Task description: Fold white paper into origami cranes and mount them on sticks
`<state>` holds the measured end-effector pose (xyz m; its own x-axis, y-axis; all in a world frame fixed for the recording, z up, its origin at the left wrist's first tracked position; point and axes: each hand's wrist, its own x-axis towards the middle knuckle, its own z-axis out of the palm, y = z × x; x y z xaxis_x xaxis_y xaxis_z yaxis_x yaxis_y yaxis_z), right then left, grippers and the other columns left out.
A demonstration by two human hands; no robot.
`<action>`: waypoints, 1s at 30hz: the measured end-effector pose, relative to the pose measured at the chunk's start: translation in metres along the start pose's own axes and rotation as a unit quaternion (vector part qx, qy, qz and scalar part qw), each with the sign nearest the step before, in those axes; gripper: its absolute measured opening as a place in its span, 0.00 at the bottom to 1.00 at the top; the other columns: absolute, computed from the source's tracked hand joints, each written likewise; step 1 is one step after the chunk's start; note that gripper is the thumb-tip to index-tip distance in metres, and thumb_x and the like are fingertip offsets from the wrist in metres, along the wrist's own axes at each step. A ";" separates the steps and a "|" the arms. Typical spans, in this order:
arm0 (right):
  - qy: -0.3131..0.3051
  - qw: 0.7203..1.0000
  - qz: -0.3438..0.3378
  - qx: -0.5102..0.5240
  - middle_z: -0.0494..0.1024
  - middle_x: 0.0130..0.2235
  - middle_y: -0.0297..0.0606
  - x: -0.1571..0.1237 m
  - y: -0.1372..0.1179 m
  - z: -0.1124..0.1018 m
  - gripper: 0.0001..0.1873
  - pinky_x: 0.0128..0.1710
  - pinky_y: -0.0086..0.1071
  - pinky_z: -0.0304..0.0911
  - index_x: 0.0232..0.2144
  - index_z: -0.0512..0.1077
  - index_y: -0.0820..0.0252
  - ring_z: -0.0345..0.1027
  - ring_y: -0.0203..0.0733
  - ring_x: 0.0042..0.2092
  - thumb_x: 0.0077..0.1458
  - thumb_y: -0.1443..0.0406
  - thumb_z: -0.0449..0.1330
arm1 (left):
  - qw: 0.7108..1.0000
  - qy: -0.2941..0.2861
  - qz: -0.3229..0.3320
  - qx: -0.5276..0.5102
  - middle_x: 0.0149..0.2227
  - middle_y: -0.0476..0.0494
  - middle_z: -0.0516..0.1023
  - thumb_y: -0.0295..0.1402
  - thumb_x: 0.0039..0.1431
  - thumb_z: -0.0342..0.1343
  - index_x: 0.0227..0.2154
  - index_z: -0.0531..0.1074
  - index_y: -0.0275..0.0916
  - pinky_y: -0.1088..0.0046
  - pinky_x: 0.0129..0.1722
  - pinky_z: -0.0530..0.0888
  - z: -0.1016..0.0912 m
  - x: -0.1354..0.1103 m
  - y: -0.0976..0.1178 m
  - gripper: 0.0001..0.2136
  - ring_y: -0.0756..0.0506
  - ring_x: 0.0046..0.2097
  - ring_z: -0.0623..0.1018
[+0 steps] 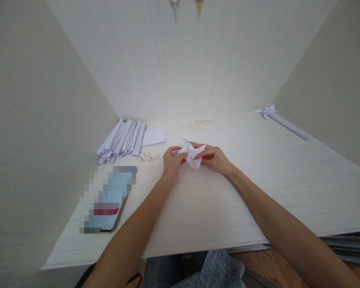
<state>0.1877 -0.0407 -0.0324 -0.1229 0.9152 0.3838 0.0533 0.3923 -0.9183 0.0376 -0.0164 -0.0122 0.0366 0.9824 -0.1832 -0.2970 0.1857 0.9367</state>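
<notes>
A white paper pinwheel (pixel 191 154) with folded, pointed blades is held just above the white table, between both hands. My left hand (pixel 172 163) pinches its left side, the thumb lying on the paper near the centre. From the right, my right hand (pixel 213 157) grips a blade between thumb and fingers. Just behind the pinwheel a small grey and yellowish thing (pixel 193 143) shows, mostly hidden, so its kind cannot be told.
Rolled paper tubes (pixel 124 138) are stacked at the left, beside flat white paper (pixel 154 137) and small pale bits (pixel 148 157). A blurred phone (pixel 112 200) lies nearer. Another pinwheel (pixel 267 111) on a paper tube (pixel 290 127) rests at the right wall. More bits (pixel 202 121) lie behind.
</notes>
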 end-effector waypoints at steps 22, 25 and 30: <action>0.166 0.975 0.140 0.050 0.70 0.18 0.32 0.002 -0.008 0.021 0.11 0.22 0.27 0.57 0.15 0.71 0.62 0.61 0.31 0.21 0.31 0.61 0.66 | 0.996 -0.019 0.080 0.044 0.21 0.53 0.74 0.26 0.31 0.58 0.27 0.65 0.37 0.76 0.26 0.69 0.002 -0.005 -0.007 0.14 0.53 0.23 0.71; 0.174 0.974 0.136 0.051 0.70 0.18 0.31 0.003 -0.008 0.022 0.12 0.22 0.27 0.57 0.14 0.70 0.62 0.60 0.30 0.20 0.30 0.60 0.66 | 0.994 -0.029 0.093 0.049 0.22 0.53 0.74 0.26 0.32 0.58 0.27 0.65 0.37 0.76 0.26 0.68 0.003 -0.007 -0.007 0.14 0.53 0.23 0.72; 0.183 0.972 0.140 0.046 0.69 0.18 0.31 0.003 -0.011 0.024 0.13 0.21 0.28 0.58 0.14 0.70 0.62 0.60 0.30 0.20 0.28 0.58 0.67 | 0.992 -0.036 0.103 0.057 0.22 0.53 0.75 0.26 0.32 0.58 0.27 0.65 0.37 0.76 0.27 0.68 0.003 -0.007 -0.008 0.14 0.52 0.24 0.73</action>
<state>0.1633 -0.0445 -0.0235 0.2460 0.9630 0.1104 -0.0566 0.1280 -0.9902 0.0429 -0.0252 -0.0174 0.0545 0.9979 0.0342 -0.1961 -0.0229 0.9803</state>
